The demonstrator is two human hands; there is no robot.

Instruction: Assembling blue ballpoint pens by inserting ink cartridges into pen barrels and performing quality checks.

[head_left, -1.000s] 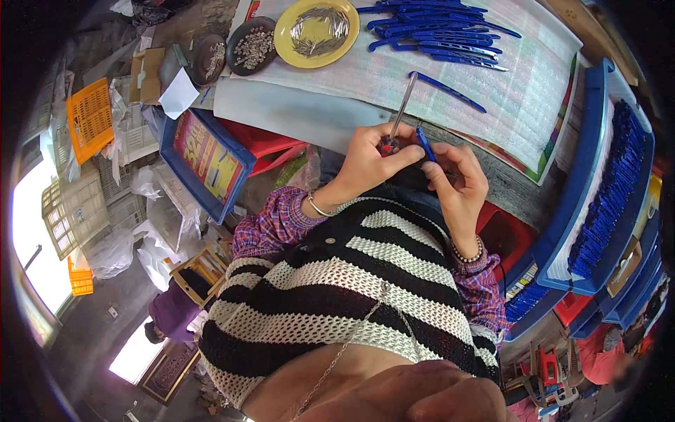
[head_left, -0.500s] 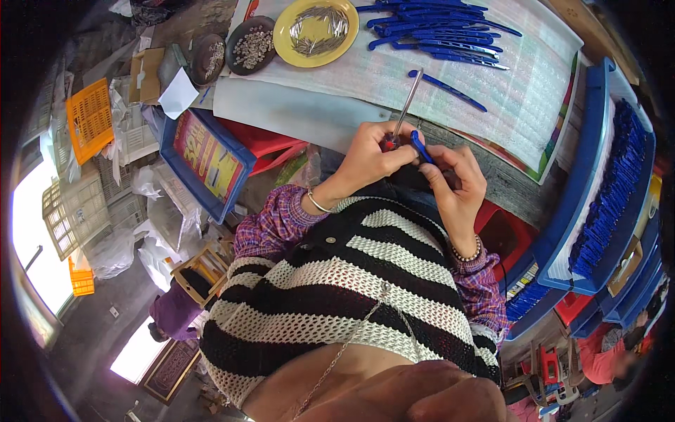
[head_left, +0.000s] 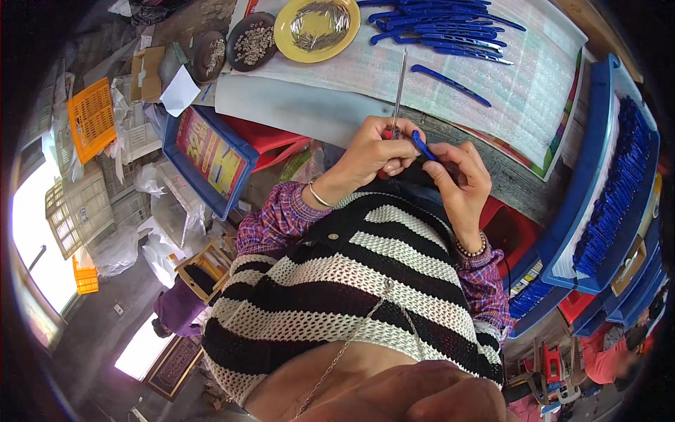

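My left hand [head_left: 378, 156] is closed round a screwdriver [head_left: 399, 91] with a red handle, its metal shaft pointing away over the table edge. A slim blue plastic handle [head_left: 420, 145] sits between my two hands; left fingertips touch its near side. My right hand [head_left: 460, 176] pinches that piece between thumb and fingers, and the part of it inside the fingers is hidden. Just beyond, one similar long blue piece [head_left: 451, 86] lies alone on the foam-covered table [head_left: 520, 119]. Farther back is a pile of such blue pieces [head_left: 443, 28].
A yellow plate [head_left: 283, 32] holds thin metal pins, beside two dark dishes [head_left: 235, 58] [head_left: 199, 65] of small metal parts. Blue crates [head_left: 598, 176] packed with blue pieces stand at right. Another blue tray [head_left: 232, 200] and a red stool [head_left: 271, 148] are at left.
The screwdriver has turned more upright, its tip swinging left, and my left fingers have shifted along its handle. My right hand still grips the blue handle, almost unmoved.
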